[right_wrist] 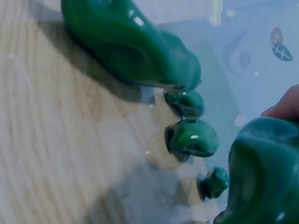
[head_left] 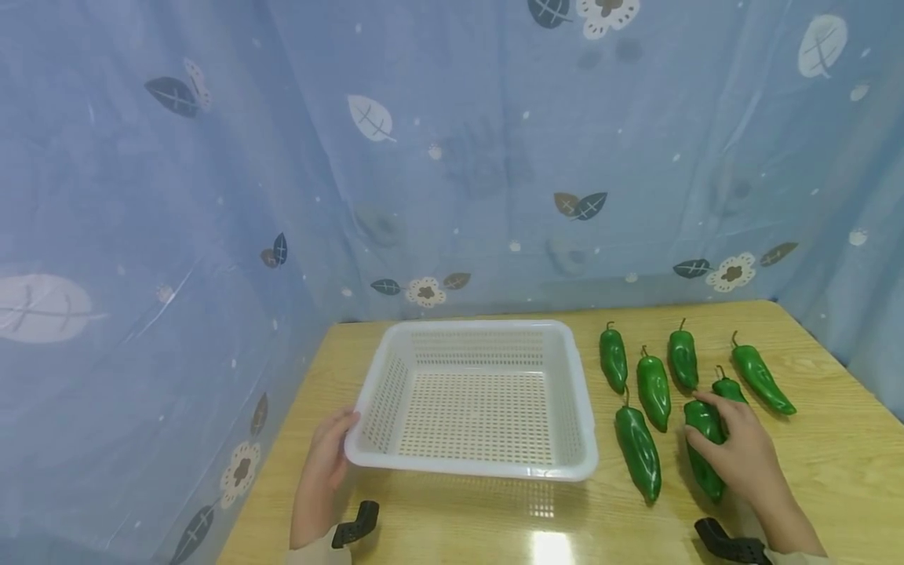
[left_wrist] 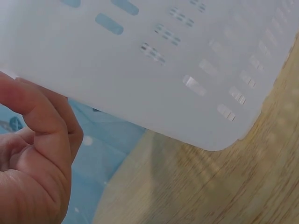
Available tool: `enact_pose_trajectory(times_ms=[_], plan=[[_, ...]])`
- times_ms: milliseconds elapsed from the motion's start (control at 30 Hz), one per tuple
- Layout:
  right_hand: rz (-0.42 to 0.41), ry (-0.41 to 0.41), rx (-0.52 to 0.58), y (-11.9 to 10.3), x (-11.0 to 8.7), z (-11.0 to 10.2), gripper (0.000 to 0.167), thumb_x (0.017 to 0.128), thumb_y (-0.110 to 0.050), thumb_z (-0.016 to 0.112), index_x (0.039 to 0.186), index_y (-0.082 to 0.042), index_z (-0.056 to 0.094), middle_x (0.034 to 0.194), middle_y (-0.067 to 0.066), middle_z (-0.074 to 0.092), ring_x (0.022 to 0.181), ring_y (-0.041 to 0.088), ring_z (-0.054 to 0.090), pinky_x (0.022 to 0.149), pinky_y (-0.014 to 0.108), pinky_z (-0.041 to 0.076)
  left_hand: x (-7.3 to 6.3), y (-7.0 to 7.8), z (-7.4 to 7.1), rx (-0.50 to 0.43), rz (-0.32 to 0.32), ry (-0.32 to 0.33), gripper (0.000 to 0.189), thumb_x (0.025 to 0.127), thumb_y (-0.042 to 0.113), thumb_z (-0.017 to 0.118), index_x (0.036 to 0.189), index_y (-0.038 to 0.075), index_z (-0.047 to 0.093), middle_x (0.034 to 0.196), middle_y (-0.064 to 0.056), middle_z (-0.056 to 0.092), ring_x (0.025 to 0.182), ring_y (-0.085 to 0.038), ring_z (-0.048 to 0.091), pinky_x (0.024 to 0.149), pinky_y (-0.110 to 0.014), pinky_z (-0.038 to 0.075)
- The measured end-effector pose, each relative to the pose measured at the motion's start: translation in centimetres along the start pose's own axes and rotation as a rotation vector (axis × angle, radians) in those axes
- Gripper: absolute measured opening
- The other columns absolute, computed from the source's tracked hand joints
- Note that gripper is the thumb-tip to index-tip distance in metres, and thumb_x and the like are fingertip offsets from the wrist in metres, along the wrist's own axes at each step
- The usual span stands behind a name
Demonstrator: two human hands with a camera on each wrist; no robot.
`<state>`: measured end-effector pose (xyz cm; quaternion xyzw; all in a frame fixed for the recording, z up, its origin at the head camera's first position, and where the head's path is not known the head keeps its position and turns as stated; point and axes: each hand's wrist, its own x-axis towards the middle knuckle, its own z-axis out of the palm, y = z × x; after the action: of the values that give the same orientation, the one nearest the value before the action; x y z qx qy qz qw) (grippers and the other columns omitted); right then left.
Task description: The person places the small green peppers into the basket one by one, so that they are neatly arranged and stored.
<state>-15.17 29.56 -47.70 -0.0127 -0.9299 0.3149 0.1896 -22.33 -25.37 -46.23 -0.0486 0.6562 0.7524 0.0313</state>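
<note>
My left hand (head_left: 328, 449) grips the left rim of a white plastic basket (head_left: 469, 468), its fingers curled at the edge in the left wrist view. The basket has slotted walls and a grid floor, with nothing lying in it. On the right, my right hand (head_left: 741, 451) holds a green pepper (head_left: 706, 471) between thumb and fingers. That pepper (right_wrist: 264, 172) fills the right side of the right wrist view, one fingertip showing behind it. Another green pepper (head_left: 729, 388) lies just beyond the hand, partly covered by it.
More green peppers lie on the wooden table (head_left: 452, 518): a near one (head_left: 638, 453) beside the basket, a far one (head_left: 613, 359) and a rightmost one (head_left: 763, 378), among others. A blue leaf-patterned curtain (head_left: 480, 157) hangs behind and along the left.
</note>
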Motion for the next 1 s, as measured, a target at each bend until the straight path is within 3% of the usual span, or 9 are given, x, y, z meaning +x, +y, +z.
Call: enact_pose_trajectory(times_ms=[633,833,900,1000], plan=[[-0.047,-0.004,0.066,-3.1,2.5,-0.8,0.053,0.087,-0.020,0.066,0.132,0.001,0.047,0.128,0.035,0.040,0.109,0.050,0.041,0.068,0.059,0.041,0.1,-0.1,0.0,-0.031,-0.006,0.000,0.046,0.097,0.018,0.048,0.132,-0.009,0.038,0.107,-0.001,0.062,0.100,-0.016,0.062,0.086,-0.031,0.055],[-0.072,0.002,0.056,-4.1,3.1,-0.8,0.053,0.087,-0.022,0.067,0.132,-0.001,0.048,0.123,0.030,0.044,0.099,0.044,0.048,0.062,0.042,0.044,0.1,-0.2,0.0,-0.040,-0.005,-0.017,0.047,0.098,0.019,0.046,0.135,-0.010,0.036,0.109,0.000,0.062,0.102,-0.015,0.061,0.086,-0.030,0.054],[-0.072,0.000,0.076,-4.5,3.3,-0.7,0.053,0.088,-0.022,0.067,0.133,-0.002,0.048,0.124,0.030,0.044,0.099,0.043,0.048,0.063,0.043,0.045,0.0,-0.2,0.0,-0.041,-0.006,-0.024,0.049,0.099,0.019,0.045,0.136,-0.010,0.034,0.109,0.001,0.062,0.102,-0.014,0.061,0.086,-0.028,0.054],[-0.071,-0.007,0.130,-5.2,3.6,-0.6,0.053,0.088,-0.021,0.066,0.134,-0.002,0.047,0.129,0.031,0.041,0.106,0.047,0.045,0.070,0.058,0.047,0.0,-0.1,0.1,-0.042,-0.002,-0.027,0.048,0.099,0.019,0.045,0.137,-0.010,0.035,0.110,0.001,0.062,0.103,-0.014,0.061,0.086,-0.027,0.054]])
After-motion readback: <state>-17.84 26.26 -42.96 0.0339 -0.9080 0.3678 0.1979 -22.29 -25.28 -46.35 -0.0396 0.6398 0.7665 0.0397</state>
